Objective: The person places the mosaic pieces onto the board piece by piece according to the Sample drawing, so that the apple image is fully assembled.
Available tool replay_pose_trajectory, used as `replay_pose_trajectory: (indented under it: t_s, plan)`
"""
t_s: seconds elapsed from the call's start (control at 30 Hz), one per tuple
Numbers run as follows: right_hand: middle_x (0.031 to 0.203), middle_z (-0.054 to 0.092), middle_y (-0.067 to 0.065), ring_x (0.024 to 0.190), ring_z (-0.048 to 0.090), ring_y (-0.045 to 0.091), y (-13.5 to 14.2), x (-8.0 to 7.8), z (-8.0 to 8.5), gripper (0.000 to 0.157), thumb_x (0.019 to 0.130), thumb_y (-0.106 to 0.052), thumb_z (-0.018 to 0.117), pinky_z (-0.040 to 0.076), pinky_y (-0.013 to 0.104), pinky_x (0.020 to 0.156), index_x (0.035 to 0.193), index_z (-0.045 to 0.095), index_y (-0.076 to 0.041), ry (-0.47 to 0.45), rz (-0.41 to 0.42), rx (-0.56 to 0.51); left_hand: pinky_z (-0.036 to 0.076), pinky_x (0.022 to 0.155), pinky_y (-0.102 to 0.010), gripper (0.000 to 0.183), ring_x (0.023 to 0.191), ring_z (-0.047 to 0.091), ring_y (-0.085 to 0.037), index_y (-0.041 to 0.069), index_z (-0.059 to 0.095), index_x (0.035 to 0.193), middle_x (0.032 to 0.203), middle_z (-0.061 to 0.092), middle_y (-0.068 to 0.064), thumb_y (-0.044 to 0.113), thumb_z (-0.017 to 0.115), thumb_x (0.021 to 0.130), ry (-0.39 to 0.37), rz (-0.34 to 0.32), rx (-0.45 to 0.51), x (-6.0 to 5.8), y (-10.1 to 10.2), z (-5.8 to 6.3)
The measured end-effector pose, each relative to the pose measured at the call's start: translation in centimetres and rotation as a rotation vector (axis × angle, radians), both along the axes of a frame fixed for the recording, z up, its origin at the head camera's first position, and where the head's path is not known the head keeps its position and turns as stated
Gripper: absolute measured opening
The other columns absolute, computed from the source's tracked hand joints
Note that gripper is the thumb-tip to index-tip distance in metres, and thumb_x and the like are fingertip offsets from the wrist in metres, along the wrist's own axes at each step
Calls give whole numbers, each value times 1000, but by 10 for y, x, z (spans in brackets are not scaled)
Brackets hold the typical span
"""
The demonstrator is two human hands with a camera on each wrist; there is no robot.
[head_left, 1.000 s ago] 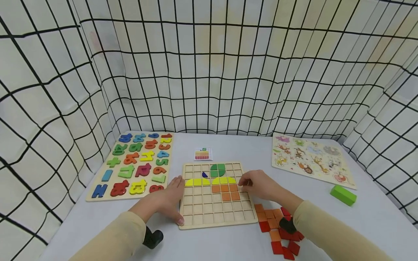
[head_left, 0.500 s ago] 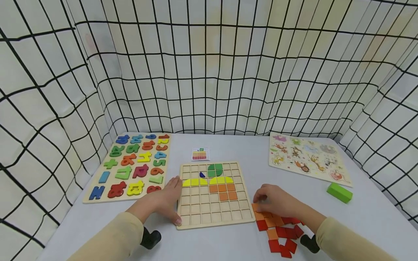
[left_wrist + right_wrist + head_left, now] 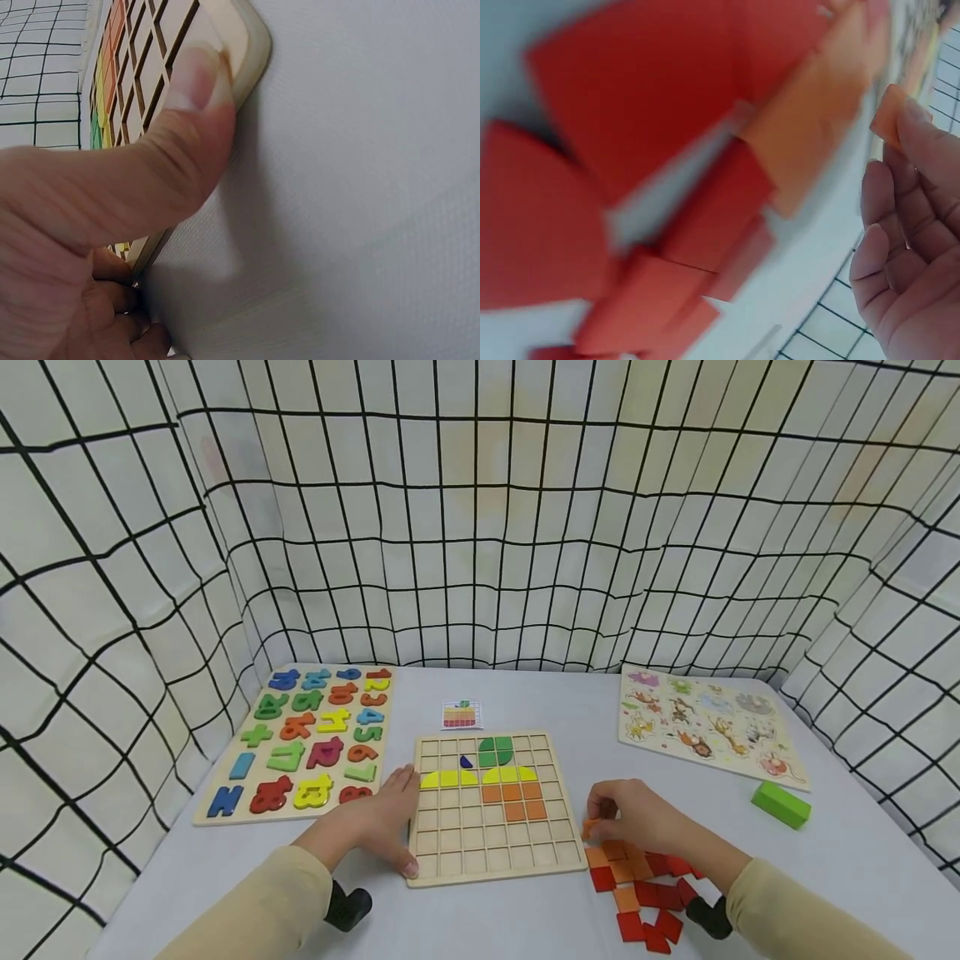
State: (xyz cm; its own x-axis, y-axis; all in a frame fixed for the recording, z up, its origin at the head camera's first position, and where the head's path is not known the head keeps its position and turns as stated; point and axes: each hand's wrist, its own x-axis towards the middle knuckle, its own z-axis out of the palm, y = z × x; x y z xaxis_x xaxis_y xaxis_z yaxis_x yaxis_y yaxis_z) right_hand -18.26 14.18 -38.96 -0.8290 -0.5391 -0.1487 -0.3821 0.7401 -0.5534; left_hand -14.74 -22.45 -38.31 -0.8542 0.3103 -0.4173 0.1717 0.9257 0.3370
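Note:
A wooden grid board [image 3: 465, 841] lies in the middle of the table with green, yellow, blue and orange tiles in some cells. My left hand [image 3: 378, 821] rests along its left edge, fingers fairly straight. In the left wrist view the thumb [image 3: 196, 82] presses on the board's corner. To the right of the board, my right hand [image 3: 637, 817] pinches an orange square tile [image 3: 889, 116] between thumb and finger, just above a spread of loose tiles. Red tiles [image 3: 631, 927] and orange tiles [image 3: 626, 899] lie under and in front of that hand.
A number puzzle board [image 3: 255, 760] stands at the left, an animal puzzle board [image 3: 708, 722] at the back right. Behind the grid is a small picture card [image 3: 461, 715]. A green block [image 3: 782, 804] sits at the right. Black netting [image 3: 495, 568] surrounds the table.
My right hand has moved from the grid's right edge to the loose tiles, then lifted slightly with an orange tile pinched. My left hand stays on the board's edge.

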Motion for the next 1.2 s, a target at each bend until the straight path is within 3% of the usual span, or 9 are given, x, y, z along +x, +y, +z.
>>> replay_pose_trajectory:
  t_s: [0.23,0.67,1.0,1.2]
  plan:
    - [84,62,-5,81,57,11,-28,-8,8,16,90,-6,77,52,19,69,86,64,-14,101,5,-57,16,128,-58,127,158,7,-44,-11,17,158,169,10,-29,37,94,69,-5,8,9,1,0,1]
    - [83,67,-6,77,56,10,-107,-18,-4,7,92,-9,76,52,20,71,88,71,-12,43,66,-109,15,129,-58,126,159,5,-43,-10,17,159,170,8,-27,35,94,70,-21,24,16,2,1,3]
    - [87,71,-3,82,58,11,-122,-15,-9,8,93,-9,74,56,29,76,87,73,-14,91,61,-5,15,129,-57,126,159,6,-43,-10,18,158,169,10,-28,35,94,69,-14,17,18,2,1,4]
    - [88,72,-3,84,58,12,-125,-13,-8,9,92,-9,76,55,29,76,86,75,-14,117,68,26,16,129,-57,126,159,7,-43,-10,18,158,169,10,-28,36,94,69,-7,10,16,1,-1,1]
